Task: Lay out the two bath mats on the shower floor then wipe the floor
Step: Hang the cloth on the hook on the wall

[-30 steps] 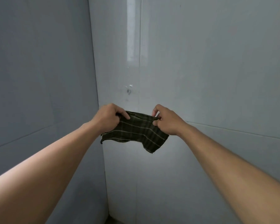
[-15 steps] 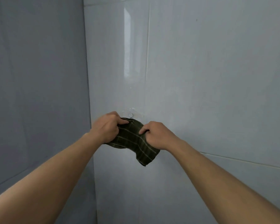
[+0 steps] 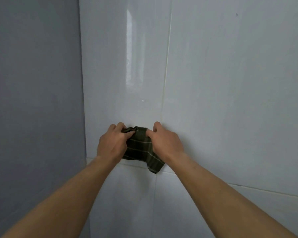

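A small dark green cloth [image 3: 140, 149] with thin pale stripes is bunched up against the tiled wall. My left hand [image 3: 113, 142] grips its upper left edge. My right hand [image 3: 166, 143] pinches its upper right edge. The two hands are close together, and the cloth's lower corner hangs free below them. Both arms reach forward from the bottom of the view. Neither the bath mats nor the shower floor can be seen.
Glossy pale grey wall tiles [image 3: 222, 83] fill the view ahead. A darker grey wall [image 3: 33, 100] meets them at a corner on the left. A horizontal grout line [image 3: 248, 187] runs just below the hands.
The hands have moved closer together and up to the wall, bunching the cloth. The small wall hook seen earlier is now hidden behind the cloth. The view has tilted upward.
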Demonstrator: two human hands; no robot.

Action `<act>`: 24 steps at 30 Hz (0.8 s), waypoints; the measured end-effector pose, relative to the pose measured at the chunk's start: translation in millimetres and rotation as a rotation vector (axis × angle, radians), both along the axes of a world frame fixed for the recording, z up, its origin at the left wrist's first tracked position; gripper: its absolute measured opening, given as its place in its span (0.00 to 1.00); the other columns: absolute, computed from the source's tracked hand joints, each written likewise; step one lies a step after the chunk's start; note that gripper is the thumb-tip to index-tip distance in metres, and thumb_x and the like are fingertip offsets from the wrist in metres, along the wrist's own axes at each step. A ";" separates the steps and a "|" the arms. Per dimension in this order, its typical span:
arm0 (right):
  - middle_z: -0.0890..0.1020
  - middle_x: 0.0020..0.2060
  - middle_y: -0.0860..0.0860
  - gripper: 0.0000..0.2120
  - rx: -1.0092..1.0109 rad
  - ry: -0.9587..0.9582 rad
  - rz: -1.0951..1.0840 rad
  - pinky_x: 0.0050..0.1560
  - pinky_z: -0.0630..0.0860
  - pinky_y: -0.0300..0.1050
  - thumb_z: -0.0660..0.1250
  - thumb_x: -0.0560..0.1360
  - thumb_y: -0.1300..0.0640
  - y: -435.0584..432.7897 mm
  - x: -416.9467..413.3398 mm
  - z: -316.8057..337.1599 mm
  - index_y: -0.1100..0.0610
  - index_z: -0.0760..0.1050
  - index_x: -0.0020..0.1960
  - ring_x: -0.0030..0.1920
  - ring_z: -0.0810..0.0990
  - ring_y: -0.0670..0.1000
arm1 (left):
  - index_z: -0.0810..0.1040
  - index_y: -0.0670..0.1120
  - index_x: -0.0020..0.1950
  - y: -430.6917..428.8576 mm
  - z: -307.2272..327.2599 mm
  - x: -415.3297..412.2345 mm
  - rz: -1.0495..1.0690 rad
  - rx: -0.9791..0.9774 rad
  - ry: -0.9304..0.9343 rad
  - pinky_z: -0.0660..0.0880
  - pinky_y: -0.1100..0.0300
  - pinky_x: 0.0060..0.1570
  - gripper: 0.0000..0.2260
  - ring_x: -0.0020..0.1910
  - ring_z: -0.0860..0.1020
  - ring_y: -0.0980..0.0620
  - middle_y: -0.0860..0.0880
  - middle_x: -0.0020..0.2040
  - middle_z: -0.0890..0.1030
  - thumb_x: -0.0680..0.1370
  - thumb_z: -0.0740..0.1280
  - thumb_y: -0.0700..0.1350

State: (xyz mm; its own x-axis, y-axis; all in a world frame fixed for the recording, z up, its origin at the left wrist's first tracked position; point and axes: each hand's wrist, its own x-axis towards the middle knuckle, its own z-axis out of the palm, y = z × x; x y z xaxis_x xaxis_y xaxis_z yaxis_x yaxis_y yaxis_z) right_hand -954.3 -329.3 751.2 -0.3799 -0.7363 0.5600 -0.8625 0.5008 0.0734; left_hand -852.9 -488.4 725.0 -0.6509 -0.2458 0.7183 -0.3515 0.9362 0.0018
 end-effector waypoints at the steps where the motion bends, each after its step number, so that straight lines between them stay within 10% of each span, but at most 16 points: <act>1: 0.71 0.50 0.52 0.09 0.017 0.012 -0.015 0.33 0.64 0.45 0.59 0.79 0.60 -1.9 -2.2 -2.5 0.55 0.71 0.58 0.41 0.77 0.58 | 0.83 0.50 0.62 -1.8 -4.0 -2.0 0.001 -0.031 -0.019 0.72 0.54 0.31 0.22 0.46 0.76 0.41 0.44 0.52 0.79 0.69 0.76 0.37; 10: 0.71 0.56 0.54 0.11 0.144 0.135 -0.017 0.36 0.66 0.48 0.61 0.80 0.55 -7.2 -6.9 -29.1 0.53 0.74 0.61 0.50 0.77 0.57 | 0.81 0.44 0.63 -11.5 -47.4 -9.9 0.004 -0.110 -0.144 0.77 0.47 0.41 0.37 0.42 0.79 0.37 0.38 0.53 0.80 0.55 0.86 0.43; 24: 0.74 0.57 0.52 0.20 0.147 0.026 0.006 0.43 0.70 0.48 0.63 0.77 0.59 14.4 0.8 -54.6 0.52 0.72 0.69 0.56 0.73 0.56 | 0.80 0.47 0.66 -4.1 -57.7 1.2 -0.192 0.058 -0.097 0.77 0.55 0.37 0.27 0.52 0.78 0.43 0.45 0.60 0.78 0.68 0.77 0.37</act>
